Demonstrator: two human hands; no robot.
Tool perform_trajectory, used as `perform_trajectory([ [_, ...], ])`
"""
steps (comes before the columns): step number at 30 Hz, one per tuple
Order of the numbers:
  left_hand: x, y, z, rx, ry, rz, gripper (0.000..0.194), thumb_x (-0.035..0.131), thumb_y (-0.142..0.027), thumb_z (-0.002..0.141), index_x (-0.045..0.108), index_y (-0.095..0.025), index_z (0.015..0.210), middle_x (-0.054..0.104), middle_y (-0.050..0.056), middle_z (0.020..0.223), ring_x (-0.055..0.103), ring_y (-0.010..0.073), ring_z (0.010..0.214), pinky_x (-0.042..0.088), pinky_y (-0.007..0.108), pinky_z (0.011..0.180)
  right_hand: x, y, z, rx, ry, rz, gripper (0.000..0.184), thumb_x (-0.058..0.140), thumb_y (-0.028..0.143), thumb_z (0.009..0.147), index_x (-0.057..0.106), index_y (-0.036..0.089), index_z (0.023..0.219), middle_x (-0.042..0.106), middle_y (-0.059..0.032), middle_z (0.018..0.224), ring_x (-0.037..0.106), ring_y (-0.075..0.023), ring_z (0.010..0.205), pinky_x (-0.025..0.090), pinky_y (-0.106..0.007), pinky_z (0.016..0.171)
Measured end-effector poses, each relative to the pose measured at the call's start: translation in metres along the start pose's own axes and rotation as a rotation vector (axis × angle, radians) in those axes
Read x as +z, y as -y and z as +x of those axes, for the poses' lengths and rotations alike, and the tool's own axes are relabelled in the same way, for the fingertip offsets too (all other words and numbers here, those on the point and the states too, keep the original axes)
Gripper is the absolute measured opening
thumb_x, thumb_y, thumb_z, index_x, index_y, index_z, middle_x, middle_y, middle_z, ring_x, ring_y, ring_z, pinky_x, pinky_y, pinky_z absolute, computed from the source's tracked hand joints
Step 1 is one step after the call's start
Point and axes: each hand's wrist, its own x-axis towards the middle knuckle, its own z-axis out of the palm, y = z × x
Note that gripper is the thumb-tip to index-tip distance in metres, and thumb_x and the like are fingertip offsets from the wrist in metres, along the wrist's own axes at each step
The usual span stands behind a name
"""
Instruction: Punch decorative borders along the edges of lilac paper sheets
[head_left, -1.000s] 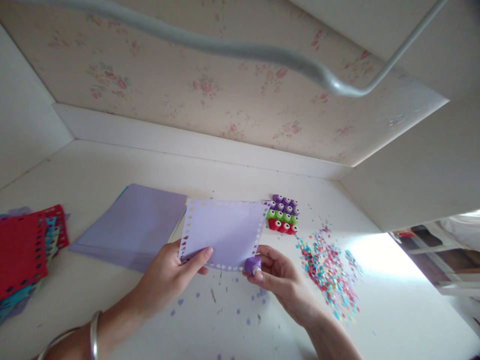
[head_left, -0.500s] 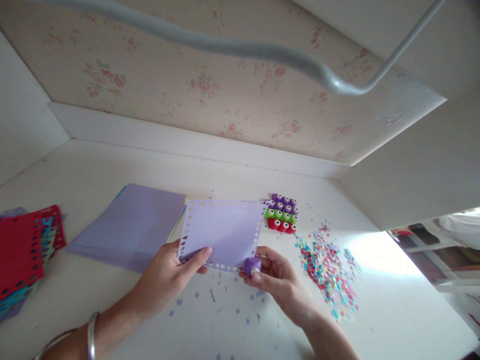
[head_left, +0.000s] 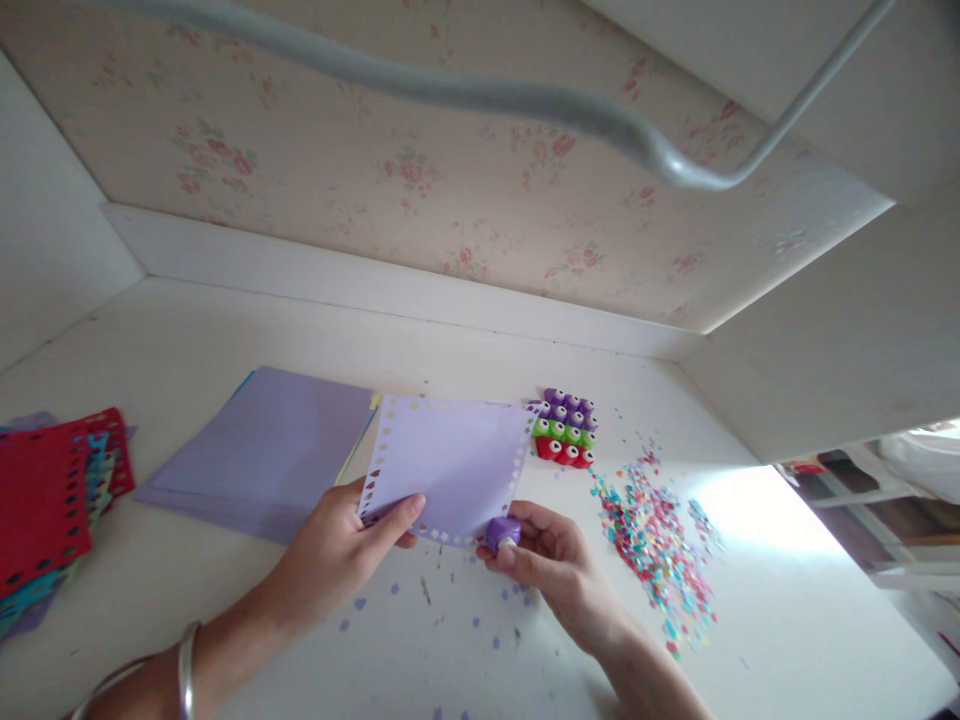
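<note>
My left hand (head_left: 367, 525) pinches the lower left part of a light purple sheet of paper (head_left: 454, 465), thumb on top and fingers beneath. Small shaped holes run along the sheet's edges. In my right hand (head_left: 547, 555) is a small purple craft punch (head_left: 502, 533), gripped between thumb and fingers at the sheet's lower right corner. The thumb presses against the punch's white button. Whether the paper sits inside the slot is hidden. Small purple cut-outs (head_left: 360, 604) lie scattered on the table below.
A stack of purple sheets (head_left: 277, 440) lies behind my left hand. Red and other coloured punched sheets (head_left: 45, 500) are piled at far left. Rows of purple, green and red punches (head_left: 564, 428) stand behind, beside a heap of colourful confetti (head_left: 660, 550) on the white table (head_left: 787, 620).
The paper's upper edge has tilted slightly to the right. The punch has barely shifted, and both hands keep their holds.
</note>
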Motion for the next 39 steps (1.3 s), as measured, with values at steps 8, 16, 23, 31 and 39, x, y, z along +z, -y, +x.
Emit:
perform_trajectory([
  [8, 0.001, -0.002, 0.002, -0.007, 0.009, -0.015, 0.026, 0.064, -0.045, 0.085, 0.070, -0.022, 0.096, 0.076, 0.002, 0.094, 0.073, 0.0213, 0.077, 0.060, 0.027, 0.068, 0.001, -0.004, 0.000, -0.044, -0.045, -0.040, 0.028, 0.081, 0.032, 0.074, 0.073, 0.018, 0.097, 0.070, -0.0045, 0.086, 0.062, -0.0150, 0.078, 0.048, -0.026, 0.072],
  [16, 0.000, -0.001, 0.000, 0.007, 0.008, -0.011, 0.024, 0.064, -0.045, 0.086, 0.069, -0.023, 0.093, 0.076, 0.002, 0.088, 0.073, 0.0215, 0.075, 0.060, 0.026, 0.068, 0.008, 0.001, -0.002, -0.031, -0.067, -0.089, 0.023, 0.080, 0.035, 0.076, 0.073, 0.016, 0.087, 0.067, -0.0034, 0.079, 0.059, -0.0139, 0.072, 0.046, -0.025, 0.068],
  [23, 0.000, 0.001, 0.001, 0.004, 0.017, 0.000, 0.026, 0.063, -0.046, 0.087, 0.069, -0.021, 0.095, 0.076, 0.003, 0.090, 0.073, 0.0225, 0.079, 0.060, 0.028, 0.072, 0.010, 0.002, -0.001, -0.010, -0.062, -0.126, 0.026, 0.078, 0.038, 0.076, 0.074, 0.016, 0.090, 0.067, -0.0036, 0.078, 0.060, -0.0142, 0.071, 0.045, -0.025, 0.066],
  [31, -0.001, -0.001, 0.002, -0.027, -0.020, -0.037, 0.031, 0.064, -0.048, 0.086, 0.069, -0.020, 0.099, 0.075, 0.003, 0.095, 0.073, 0.0210, 0.078, 0.061, 0.027, 0.070, 0.003, 0.000, 0.000, 0.024, 0.002, 0.003, 0.032, 0.083, 0.035, 0.072, 0.070, 0.018, 0.097, 0.069, -0.0041, 0.087, 0.062, -0.0129, 0.076, 0.047, -0.023, 0.067],
  [39, -0.003, 0.000, 0.005, -0.067, -0.102, -0.029, 0.033, 0.065, -0.050, 0.085, 0.067, -0.019, 0.096, 0.073, 0.003, 0.092, 0.071, 0.0188, 0.073, 0.061, 0.026, 0.066, -0.018, 0.012, -0.007, 0.072, 0.136, -0.053, 0.038, 0.082, 0.027, 0.075, 0.066, 0.018, 0.109, 0.065, -0.0039, 0.088, 0.058, -0.0109, 0.077, 0.044, -0.022, 0.065],
])
